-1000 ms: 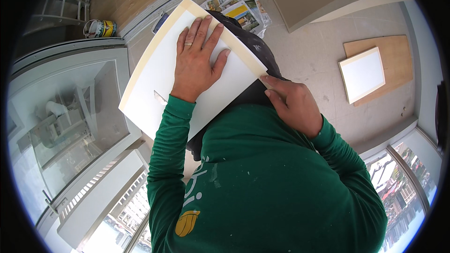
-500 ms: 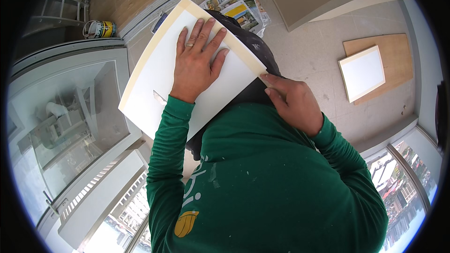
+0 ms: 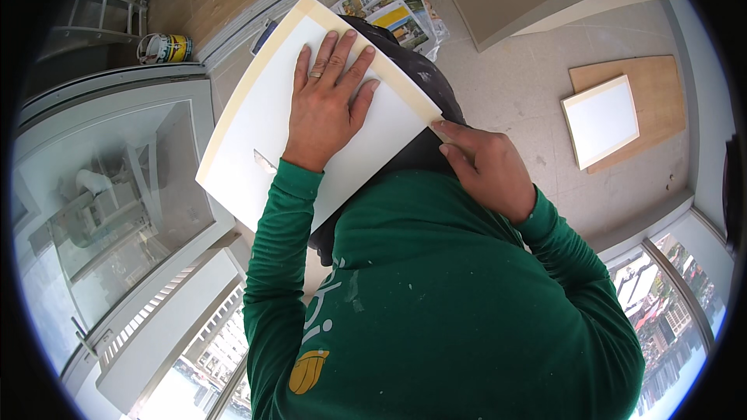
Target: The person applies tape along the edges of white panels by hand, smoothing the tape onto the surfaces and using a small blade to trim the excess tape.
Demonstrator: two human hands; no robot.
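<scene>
A white panel (image 3: 257, 128) with cream masking tape (image 3: 401, 82) along two edges rests across my lap, tilted. My left hand (image 3: 323, 109) lies flat on its face, fingers spread a little, with the fingertips reaching the taped upper edge. At the panel's right corner is my right hand (image 3: 494, 167), its index fingertip pressed at the end of the tape. The thumb sits just below that corner, and the other fingers are curled under, partly hidden. A small torn-looking patch (image 3: 264, 162) shows on the panel beside my left wrist.
A second taped white panel (image 3: 603, 120) lies on a brown board (image 3: 661, 93) on the floor at right. Newspapers (image 3: 401, 19) are spread ahead. A paint bucket (image 3: 167, 48) stands at far left, beside a ladder (image 3: 101, 19). A glass door (image 3: 117, 187) flanks the left.
Almost nothing differs. My right index fingertip has shifted very slightly at the panel's corner; my left hand keeps its place.
</scene>
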